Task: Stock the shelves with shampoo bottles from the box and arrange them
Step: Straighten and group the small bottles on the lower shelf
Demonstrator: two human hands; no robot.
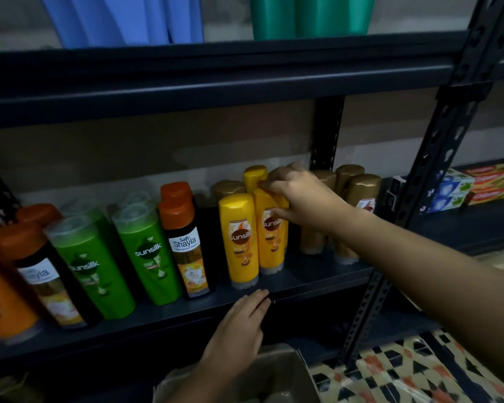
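Most of the dark metal shelf looks stocked w/ bottles; right hand grips a yellow plastic Sunsilk shampoo bottle standing there, left hand flat-fingered on shelf edge, holding nothing, above the cardboard box, contents unclear.

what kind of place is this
Likely a small shop or stockroom: a metal shelf lined with rows of shampoo bottles, stacked toothpaste boxes alongside, and a cardboard box below.

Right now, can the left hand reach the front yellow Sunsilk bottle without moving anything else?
Probably yes. The left hand rests open on the shelf edge just below the front yellow Sunsilk bottle, with nothing between them. The right hand grips the neighbouring yellow bottle, not this one.
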